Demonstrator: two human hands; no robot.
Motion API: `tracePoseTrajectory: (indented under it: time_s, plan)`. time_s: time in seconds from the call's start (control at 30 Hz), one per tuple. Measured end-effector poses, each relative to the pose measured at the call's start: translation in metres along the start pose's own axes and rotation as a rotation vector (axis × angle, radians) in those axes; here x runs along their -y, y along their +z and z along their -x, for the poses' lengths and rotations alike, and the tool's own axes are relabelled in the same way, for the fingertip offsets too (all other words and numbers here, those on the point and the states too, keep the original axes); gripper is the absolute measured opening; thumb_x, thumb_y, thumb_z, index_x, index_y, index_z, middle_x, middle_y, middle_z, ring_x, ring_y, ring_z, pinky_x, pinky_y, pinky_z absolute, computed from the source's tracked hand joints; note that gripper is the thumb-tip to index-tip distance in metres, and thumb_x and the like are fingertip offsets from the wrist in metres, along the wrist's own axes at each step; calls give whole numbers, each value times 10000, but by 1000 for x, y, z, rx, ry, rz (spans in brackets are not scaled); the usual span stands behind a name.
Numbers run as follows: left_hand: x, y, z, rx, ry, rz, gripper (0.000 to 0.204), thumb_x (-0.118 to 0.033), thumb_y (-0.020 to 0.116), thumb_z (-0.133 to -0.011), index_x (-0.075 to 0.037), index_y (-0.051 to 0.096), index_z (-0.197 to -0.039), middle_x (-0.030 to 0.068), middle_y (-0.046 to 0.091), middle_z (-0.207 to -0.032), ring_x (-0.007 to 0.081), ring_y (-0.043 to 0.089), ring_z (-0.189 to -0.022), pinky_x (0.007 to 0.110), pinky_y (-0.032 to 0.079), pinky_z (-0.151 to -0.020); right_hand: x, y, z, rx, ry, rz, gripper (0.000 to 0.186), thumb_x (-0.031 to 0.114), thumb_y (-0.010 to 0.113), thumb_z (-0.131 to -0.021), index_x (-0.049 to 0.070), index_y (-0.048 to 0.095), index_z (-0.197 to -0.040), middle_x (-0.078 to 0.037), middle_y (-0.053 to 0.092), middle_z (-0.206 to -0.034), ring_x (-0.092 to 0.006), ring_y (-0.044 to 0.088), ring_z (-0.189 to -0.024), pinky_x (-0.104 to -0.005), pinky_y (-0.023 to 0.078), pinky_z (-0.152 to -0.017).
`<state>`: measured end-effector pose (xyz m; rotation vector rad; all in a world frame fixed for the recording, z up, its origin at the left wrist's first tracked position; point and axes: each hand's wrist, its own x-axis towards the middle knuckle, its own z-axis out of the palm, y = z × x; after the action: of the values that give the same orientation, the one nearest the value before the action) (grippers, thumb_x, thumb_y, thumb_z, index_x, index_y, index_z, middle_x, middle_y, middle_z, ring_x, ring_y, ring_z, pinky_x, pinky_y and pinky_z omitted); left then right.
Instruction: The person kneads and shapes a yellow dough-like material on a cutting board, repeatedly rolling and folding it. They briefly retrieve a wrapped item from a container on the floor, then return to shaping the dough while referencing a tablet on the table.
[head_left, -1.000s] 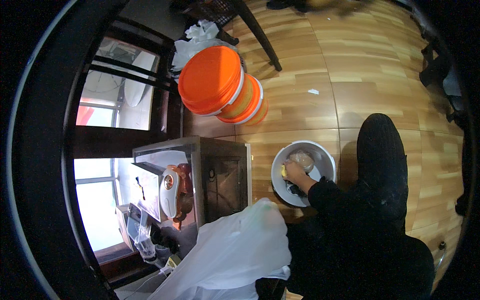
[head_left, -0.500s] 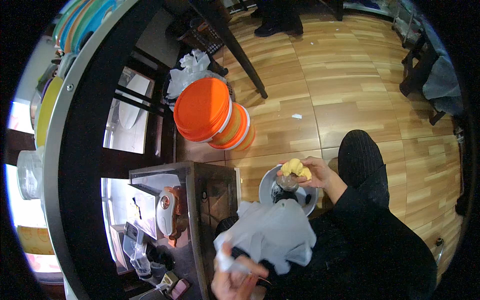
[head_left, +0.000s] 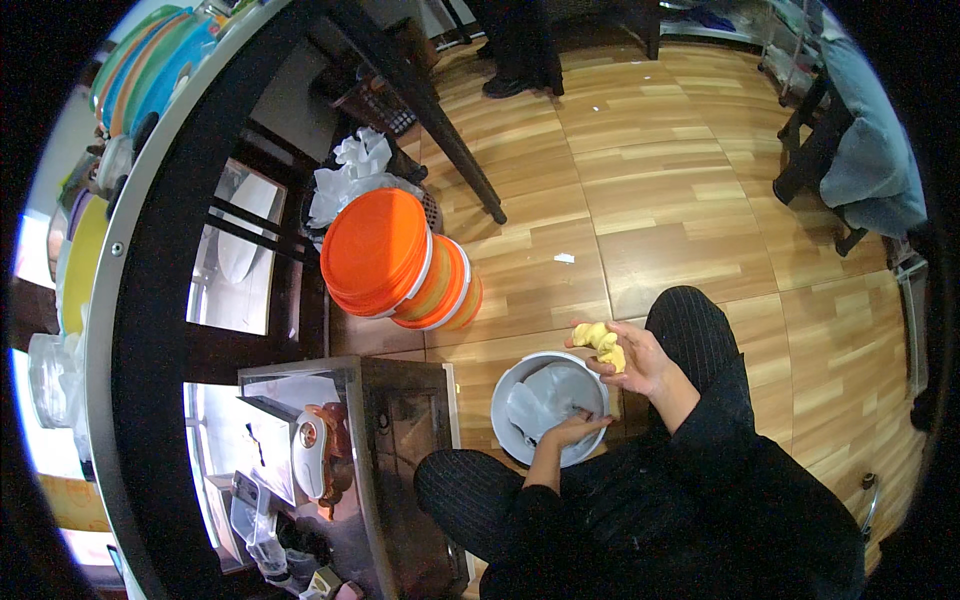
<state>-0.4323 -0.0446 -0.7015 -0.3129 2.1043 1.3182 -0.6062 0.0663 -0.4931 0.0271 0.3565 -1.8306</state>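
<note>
In the head view, my right hand is closed around a lumpy, soft yellow mass, raised beside a grey bucket on the floor between my legs. My left hand reaches into the bucket's right part, fingers loosely extended over a crumpled translucent plastic bag lying inside. Whatever is beneath the bag is hidden.
Stacked orange-lidded tubs stand left ahead, before a bag-filled bin. A dark cabinet and shelving line the left; a dark table leg is ahead. Someone's dark shoe shows behind. Fabric-draped furniture is right.
My right hand came up out of the bucket with the yellow mass. My left hand brought the translucent bag from the lower left into the bucket. The camera view has shifted.
</note>
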Motion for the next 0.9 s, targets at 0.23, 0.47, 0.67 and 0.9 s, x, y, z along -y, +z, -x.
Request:
tracePoseTrajectory:
  time_s: [0.23, 0.47, 0.67, 0.9]
  plan:
    - [-1, 11, -27, -177, -177, -77, 649, -564, 389, -839, 30, 648, -875, 270, 606, -929, 427, 562, -908, 417, 438, -826, 0, -8, 6, -30, -70, -72, 517, 215, 496, -828, 37, 350, -1291, -163, 524, -1092, -140, 488, -624, -193, 401, -410]
    - [-112, -108, 123, -1039, -618, -198, 527, -384, 539, -820, 36, 479, -1133, 239, 574, -1007, 411, 563, -918, 467, 450, -789, -5, 1, -10, -350, -16, 977, 505, -56, 537, -764, 122, 473, -1233, -52, 601, -997, -115, 571, -774, -231, 463, -503]
    - [-132, -299, 121, -1366, 10, -1023, 487, -166, 634, -762, -17, 440, -1183, 171, 461, -1211, 342, 420, -1147, 444, 347, -958, -2, 12, -3, -271, 97, 855, 541, -20, 521, -781, 83, 387, -1295, -100, 572, -1047, -186, 566, -836, -300, 508, -656]
    - [-118, -348, 125, -932, 69, -957, 248, -108, 671, -677, -28, 517, -854, 152, 558, -858, 331, 559, -840, 421, 452, -734, 8, 5, -3, 53, 4, -101, 552, 238, 352, -895, 75, 177, -1393, -232, 265, -1378, -429, 436, -1140, -461, 499, -819]
